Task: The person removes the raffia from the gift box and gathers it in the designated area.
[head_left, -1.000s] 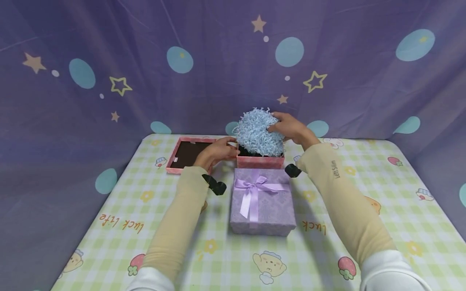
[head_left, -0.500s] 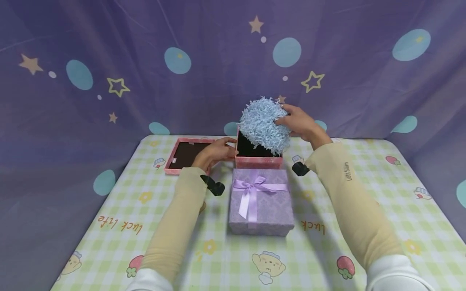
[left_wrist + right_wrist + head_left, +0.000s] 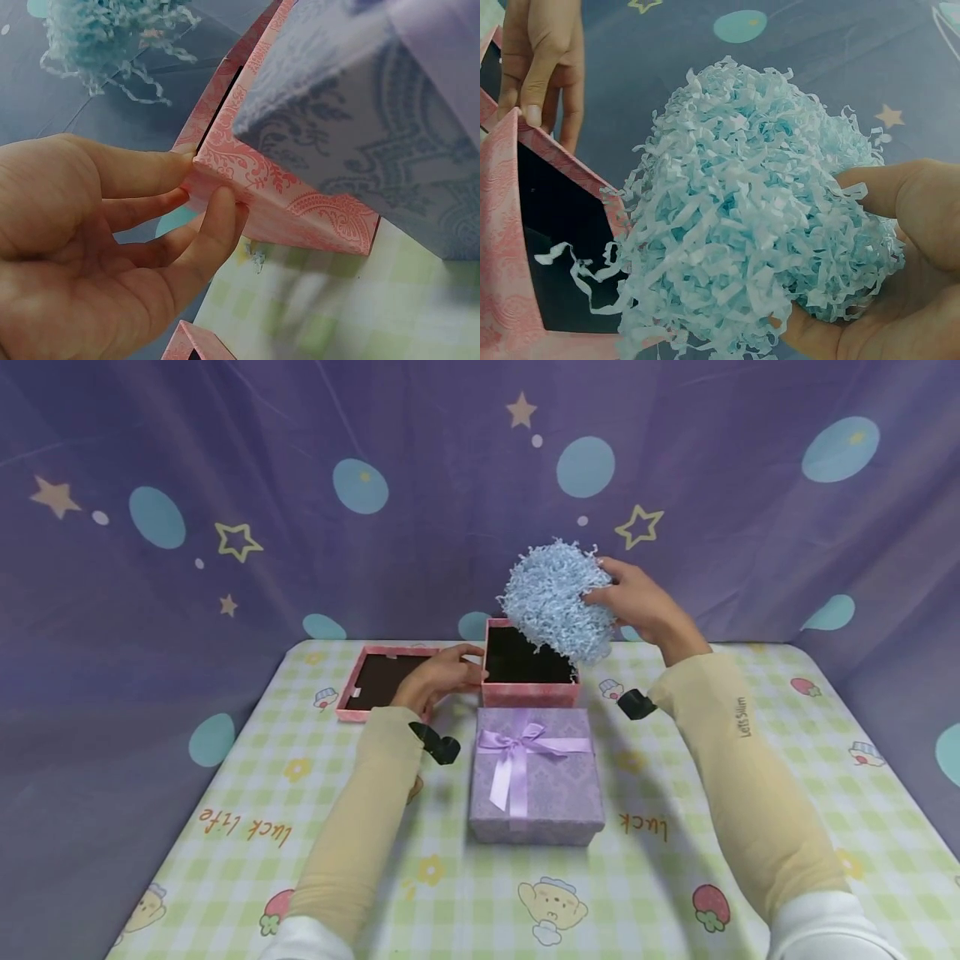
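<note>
My right hand [image 3: 637, 602] grips a fluffy clump of pale blue shredded paper [image 3: 557, 597], holding it raised over the right part of an uncovered pink box [image 3: 529, 695]. In the right wrist view loose strands of the shredded paper [image 3: 727, 202] dangle toward the box's dark inside. My left hand [image 3: 441, 675] holds the pink box by its left side. The left wrist view has the thumb at the rim and fingers against the outer wall of the box [image 3: 300, 202]. A lilac gift box [image 3: 536, 793] with a ribbon bow stands directly in front of the pink one.
A pink lid [image 3: 352, 714] lies with its dark inside up, left of the pink box and partly behind my left hand. A checked cloth [image 3: 247, 877] covers the table. A purple curtain [image 3: 450, 427] hangs close behind.
My right hand has lifted the shredded paper out of the pink box, up and to the right, uncovering the black interior. The left hand stays at the box's side.
</note>
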The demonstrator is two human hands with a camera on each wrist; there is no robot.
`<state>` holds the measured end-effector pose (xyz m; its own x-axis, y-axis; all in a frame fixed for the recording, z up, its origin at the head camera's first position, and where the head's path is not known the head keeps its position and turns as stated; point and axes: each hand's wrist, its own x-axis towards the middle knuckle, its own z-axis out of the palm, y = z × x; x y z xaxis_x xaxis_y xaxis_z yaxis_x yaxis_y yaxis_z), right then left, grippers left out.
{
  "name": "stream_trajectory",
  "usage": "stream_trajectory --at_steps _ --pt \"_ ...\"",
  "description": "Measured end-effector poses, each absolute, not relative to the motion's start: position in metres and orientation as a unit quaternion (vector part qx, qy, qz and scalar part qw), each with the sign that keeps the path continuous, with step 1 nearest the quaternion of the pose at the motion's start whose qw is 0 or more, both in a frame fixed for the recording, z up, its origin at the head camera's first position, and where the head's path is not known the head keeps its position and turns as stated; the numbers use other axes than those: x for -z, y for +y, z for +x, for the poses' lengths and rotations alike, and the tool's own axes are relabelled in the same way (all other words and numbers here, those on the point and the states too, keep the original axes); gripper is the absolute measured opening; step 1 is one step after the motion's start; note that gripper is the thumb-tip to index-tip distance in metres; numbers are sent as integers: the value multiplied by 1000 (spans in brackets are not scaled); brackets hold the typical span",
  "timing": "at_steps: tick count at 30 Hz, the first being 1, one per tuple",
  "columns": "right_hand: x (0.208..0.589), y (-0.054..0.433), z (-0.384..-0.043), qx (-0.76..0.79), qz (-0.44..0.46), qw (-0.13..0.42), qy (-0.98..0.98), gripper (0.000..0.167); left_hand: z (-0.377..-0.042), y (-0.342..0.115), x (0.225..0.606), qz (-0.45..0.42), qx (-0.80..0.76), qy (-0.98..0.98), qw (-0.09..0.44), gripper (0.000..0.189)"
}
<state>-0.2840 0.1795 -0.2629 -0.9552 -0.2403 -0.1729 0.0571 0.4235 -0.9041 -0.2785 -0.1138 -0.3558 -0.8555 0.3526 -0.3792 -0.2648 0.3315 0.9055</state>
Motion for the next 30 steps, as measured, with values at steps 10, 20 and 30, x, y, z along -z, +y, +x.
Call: stream_trajectory --at_steps 10,20,30 --pt "255 200 -276 538 -40 119 833 77 -278 -115 356 37 -579 770 266 57" --pt "260 226 -267 545 -29 107 831 76 -279 -114 357 30 -580 768 271 58" --pt "278 247 -259 567 -24 98 817 69 -279 -116 358 42 -573 771 276 59"
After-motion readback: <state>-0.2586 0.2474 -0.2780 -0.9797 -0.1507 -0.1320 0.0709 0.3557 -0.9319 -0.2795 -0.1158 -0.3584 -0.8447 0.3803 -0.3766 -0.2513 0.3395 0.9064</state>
